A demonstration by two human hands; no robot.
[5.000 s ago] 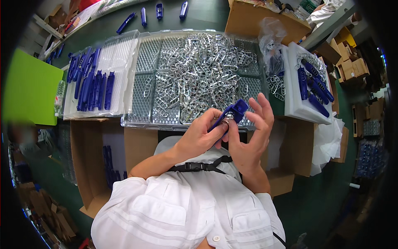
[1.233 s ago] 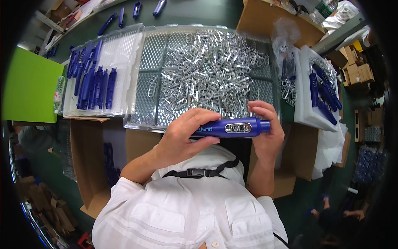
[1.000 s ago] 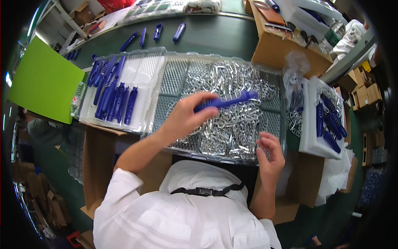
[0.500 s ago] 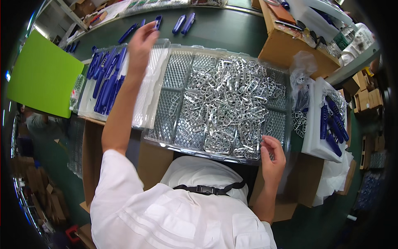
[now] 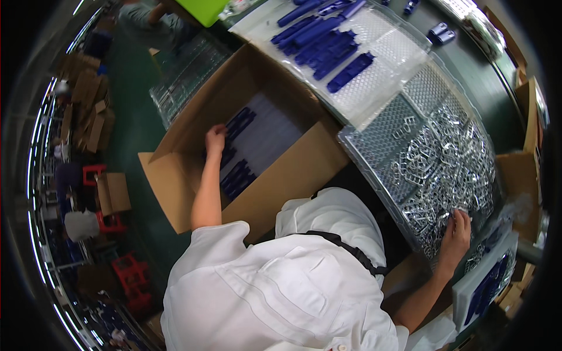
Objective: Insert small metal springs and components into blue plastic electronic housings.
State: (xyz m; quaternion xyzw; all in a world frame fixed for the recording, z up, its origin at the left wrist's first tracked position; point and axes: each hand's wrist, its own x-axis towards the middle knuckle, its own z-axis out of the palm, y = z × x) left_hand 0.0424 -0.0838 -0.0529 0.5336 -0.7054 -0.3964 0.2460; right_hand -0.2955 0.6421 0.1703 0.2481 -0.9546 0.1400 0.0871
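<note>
Your left hand has left the far tabletop and come down into the cardboard box; your right hand stays by the near edge of the clip tray. Your view has swung left as well.

Inside the box, your left fingers are drawn together just beside some dark blue parts, long and notched along their edges, lying on a dull, greyish sheet. You cannot tell from here whether that grip holds one. Your right grip is narrow, fingers curled over the metal clips; whether a clip is pinched there cannot be told.

Those clips are shiny, looped and slotted, heaped across clear plastic compartments with a diamond-textured base. Next to them, a pale, ribbed tray carries a pile of blue shells, smooth and elongated, with one apart from the rest. Beyond your right hand stands a white foam box. Any marking on the blue parts is too small and blurred to read.
</note>
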